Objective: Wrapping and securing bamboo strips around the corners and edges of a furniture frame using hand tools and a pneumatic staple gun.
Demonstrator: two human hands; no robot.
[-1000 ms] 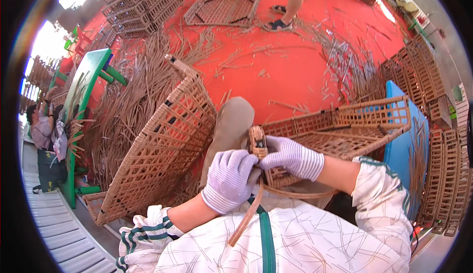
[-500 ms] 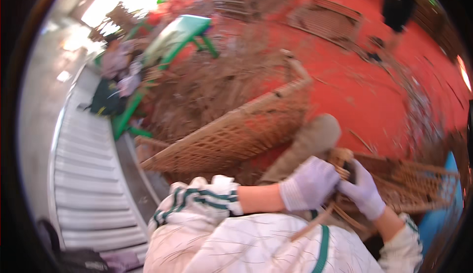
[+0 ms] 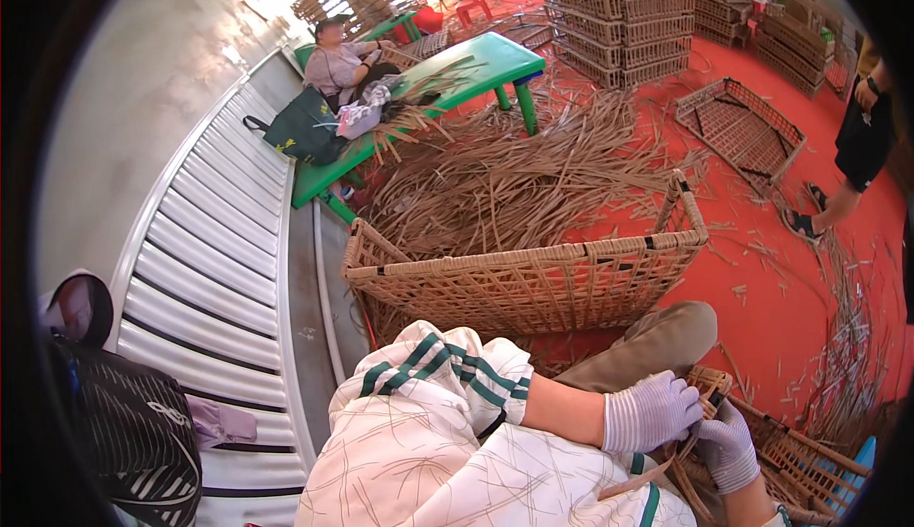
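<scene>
Both my hands wear pale grey gloves and meet at the lower right. My left hand (image 3: pixel 651 414) closes over the woven corner of a wicker basket (image 3: pixel 800 460) that lies on my lap. My right hand (image 3: pixel 728 446) pinches a flat brown cane strip (image 3: pixel 681 475) that runs down from that corner. A second, larger wicker basket (image 3: pixel 533 279) stands on its side just beyond my knee (image 3: pixel 657 337). My white sleeve with green stripes fills the lower middle.
Loose cane strips (image 3: pixel 514 175) cover the red floor. A person sits at a green table (image 3: pixel 447 75) at the back left. Stacked wicker crates (image 3: pixel 628 18) stand behind, a flat frame (image 3: pixel 738 127) lies right, and another person's legs (image 3: pixel 838 194) stand there. A roller conveyor (image 3: pixel 209 279) runs along the left.
The view has swung left, bringing the conveyor, green table and seated person into sight. My hands stay together on the small basket's corner and now sit at the lower right.
</scene>
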